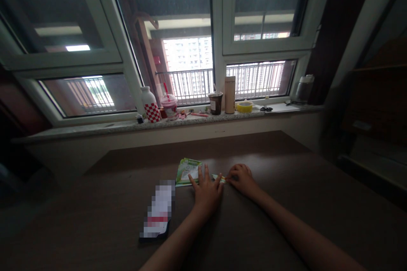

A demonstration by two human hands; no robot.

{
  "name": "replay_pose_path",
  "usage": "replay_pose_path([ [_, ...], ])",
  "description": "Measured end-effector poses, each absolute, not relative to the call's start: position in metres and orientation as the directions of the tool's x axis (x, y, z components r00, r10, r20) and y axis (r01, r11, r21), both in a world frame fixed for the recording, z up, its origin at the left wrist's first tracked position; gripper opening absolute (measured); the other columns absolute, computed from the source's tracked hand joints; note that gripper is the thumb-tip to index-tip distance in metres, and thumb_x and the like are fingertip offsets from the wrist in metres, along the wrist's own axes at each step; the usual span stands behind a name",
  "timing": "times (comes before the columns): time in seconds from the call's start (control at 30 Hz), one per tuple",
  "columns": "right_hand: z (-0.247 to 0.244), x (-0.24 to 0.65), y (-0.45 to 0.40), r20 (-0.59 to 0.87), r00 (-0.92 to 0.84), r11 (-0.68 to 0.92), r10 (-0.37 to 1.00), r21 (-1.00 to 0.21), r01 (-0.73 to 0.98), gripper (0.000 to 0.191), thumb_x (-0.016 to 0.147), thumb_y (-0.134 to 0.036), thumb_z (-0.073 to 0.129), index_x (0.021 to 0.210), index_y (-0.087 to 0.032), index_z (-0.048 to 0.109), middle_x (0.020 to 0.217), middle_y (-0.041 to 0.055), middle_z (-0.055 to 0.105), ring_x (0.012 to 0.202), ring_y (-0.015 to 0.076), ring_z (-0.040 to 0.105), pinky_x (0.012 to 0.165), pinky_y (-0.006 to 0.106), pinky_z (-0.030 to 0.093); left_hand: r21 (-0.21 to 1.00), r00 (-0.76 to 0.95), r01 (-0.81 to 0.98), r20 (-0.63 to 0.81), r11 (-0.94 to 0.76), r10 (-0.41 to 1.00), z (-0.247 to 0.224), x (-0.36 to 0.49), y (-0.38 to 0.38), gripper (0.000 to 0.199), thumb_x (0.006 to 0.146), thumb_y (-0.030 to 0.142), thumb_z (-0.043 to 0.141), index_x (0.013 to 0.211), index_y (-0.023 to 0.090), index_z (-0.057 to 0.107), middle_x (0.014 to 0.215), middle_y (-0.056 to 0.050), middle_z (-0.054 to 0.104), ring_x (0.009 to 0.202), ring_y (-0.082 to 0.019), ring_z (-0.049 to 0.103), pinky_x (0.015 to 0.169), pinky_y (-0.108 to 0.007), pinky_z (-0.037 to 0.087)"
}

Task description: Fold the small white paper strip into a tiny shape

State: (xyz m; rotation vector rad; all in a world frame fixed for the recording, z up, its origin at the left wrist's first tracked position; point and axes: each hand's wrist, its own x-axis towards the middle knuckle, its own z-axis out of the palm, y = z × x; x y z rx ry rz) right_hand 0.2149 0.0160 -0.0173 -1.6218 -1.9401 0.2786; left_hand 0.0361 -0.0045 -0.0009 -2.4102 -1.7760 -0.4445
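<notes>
Piece [223,180], small and pale with touches of green and orange, lies below and right of the frame's centre in the head view. I have my left hand [206,192] palm down over the tabletop [270,152], fingers spread apart; its thumb reaches the piece, while the fingers on the far side from it lie over the lower right edge of the green packet [182,173]. I judge that so wide a spread steadies both at once. My right hand [242,179] is curled, fingertips together, and seems to pinch the piece's right end; how firmly, I cannot tell. So the piece spans the gap between my hands. The packet lies flat, left of centre, probably set there to be near my left fingers. Just beside it, toward the lower left of the frame, my phone [162,203] lies face up, perhaps so I can glance at it. Across the middle of the frame, a bottle [151,106], cups [215,103] and tape [244,107] line the sill [190,122], seemingly kept off the tabletop for working room.
</notes>
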Motion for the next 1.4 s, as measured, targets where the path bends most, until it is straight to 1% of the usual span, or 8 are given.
replay_pose_path([
  [0.23, -0.0136, 0.2148, 0.0142, 0.28, -0.081, 0.223, 0.957, -0.523, 0.823, 0.008, 0.078, -0.035, 0.07, 0.078, -0.028, 0.074, 0.102, 0.003, 0.063, 0.11, 0.0234, 0.046, 0.102, 0.041, 0.027, 0.079, 0.234, 0.963, 0.236, -0.259, 0.943, -0.0009, 0.0379, -0.0064, 0.046, 0.092, 0.059, 0.035, 0.135, 0.047, 0.047, 0.156, -0.009, 0.031, 0.145, -0.04, 0.015, 0.105, -0.074, 0.006],
  [0.43, -0.0133, 0.2141, 0.0133, 0.279, -0.074, 0.217, 0.957, -0.529, 0.821, 0.006, 0.078, -0.033, 0.07, 0.08, -0.029, 0.074, 0.102, 0.0025, 0.063, 0.109, 0.0228, 0.047, 0.103, 0.041, 0.026, 0.052, 0.219, 0.969, 0.269, -0.241, 0.938, -0.0029, 0.0353, -0.0076, 0.057, 0.091, 0.063, 0.029, 0.139, 0.038, 0.046, 0.155, -0.012, 0.031, 0.145, -0.04, 0.013, 0.107, -0.073, 0.005],
  [0.5, -0.0141, 0.2136, 0.0135, 0.279, -0.073, 0.217, 0.958, -0.531, 0.819, 0.006, 0.078, -0.033, 0.07, 0.079, -0.028, 0.074, 0.101, 0.0022, 0.063, 0.109, 0.0225, 0.047, 0.103, 0.041, 0.026, 0.06, 0.239, 0.963, 0.263, -0.263, 0.935, -0.002, 0.0342, -0.0085, 0.057, 0.092, 0.063, 0.027, 0.141, 0.039, 0.042, 0.157, -0.011, 0.028, 0.146, -0.04, 0.011, 0.106, -0.073, 0.005],
  [0.6, -0.0148, 0.213, 0.0138, 0.279, -0.067, 0.212, 0.958, -0.531, 0.82, 0.008, 0.078, -0.034, 0.069, 0.078, -0.028, 0.073, 0.101, 0.0022, 0.062, 0.11, 0.0222, 0.047, 0.104, 0.041, 0.025, 0.087, 0.273, 0.949, 0.248, -0.302, 0.929, -0.001, 0.0329, -0.0091, 0.053, 0.092, 0.063, 0.028, 0.142, 0.046, 0.036, 0.159, -0.007, 0.023, 0.146, -0.04, 0.01, 0.106, -0.074, 0.005],
  [0.67, -0.0147, 0.2129, 0.014, 0.273, -0.068, 0.209, 0.96, -0.531, 0.821, 0.009, 0.079, -0.034, 0.068, 0.078, -0.027, 0.073, 0.102, 0.0025, 0.062, 0.11, 0.0221, 0.046, 0.105, 0.041, 0.025, 0.102, 0.299, 0.938, 0.244, -0.331, 0.922, -0.0011, 0.0323, -0.0088, 0.049, 0.092, 0.062, 0.03, 0.139, 0.051, 0.038, 0.16, -0.004, 0.022, 0.146, -0.04, 0.008, 0.106, -0.074, 0.003],
  [0.83, -0.0139, 0.2132, 0.0137, 0.275, -0.075, 0.216, 0.958, -0.528, 0.821, 0.009, 0.079, -0.034, 0.068, 0.079, -0.027, 0.073, 0.102, 0.0029, 0.062, 0.11, 0.0227, 0.046, 0.104, 0.042, 0.026, 0.1, 0.33, 0.925, 0.26, -0.365, 0.908, -0.0016, 0.0321, -0.0074, 0.044, 0.093, 0.06, 0.032, 0.135, 0.052, 0.044, 0.158, -0.002, 0.026, 0.146, -0.04, 0.01, 0.106, -0.073, 0.001],
  [1.1, -0.0165, 0.2138, 0.0141, 0.286, -0.075, 0.22, 0.955, -0.517, 0.827, 0.012, 0.081, -0.038, 0.066, 0.079, -0.028, 0.073, 0.103, 0.0032, 0.062, 0.111, 0.0231, 0.046, 0.104, 0.042, 0.026, 0.079, 0.26, 0.956, 0.214, -0.282, 0.942, 0.0006, 0.0345, -0.009, 0.047, 0.092, 0.06, 0.033, 0.136, 0.048, 0.044, 0.153, -0.008, 0.037, 0.144, -0.041, 0.018, 0.106, -0.073, 0.008],
  [1.4, -0.0159, 0.214, 0.0129, 0.3, -0.081, 0.233, 0.951, -0.516, 0.825, 0.011, 0.08, -0.037, 0.068, 0.08, -0.027, 0.073, 0.102, 0.003, 0.062, 0.109, 0.0225, 0.047, 0.101, 0.04, 0.028, 0.056, 0.288, 0.95, 0.237, -0.309, 0.928, 0.0025, 0.0316, -0.0095, 0.044, 0.094, 0.054, 0.033, 0.137, 0.047, 0.044, 0.15, -0.008, 0.042, 0.145, -0.035, 0.018, 0.108, -0.071, 0.004],
])
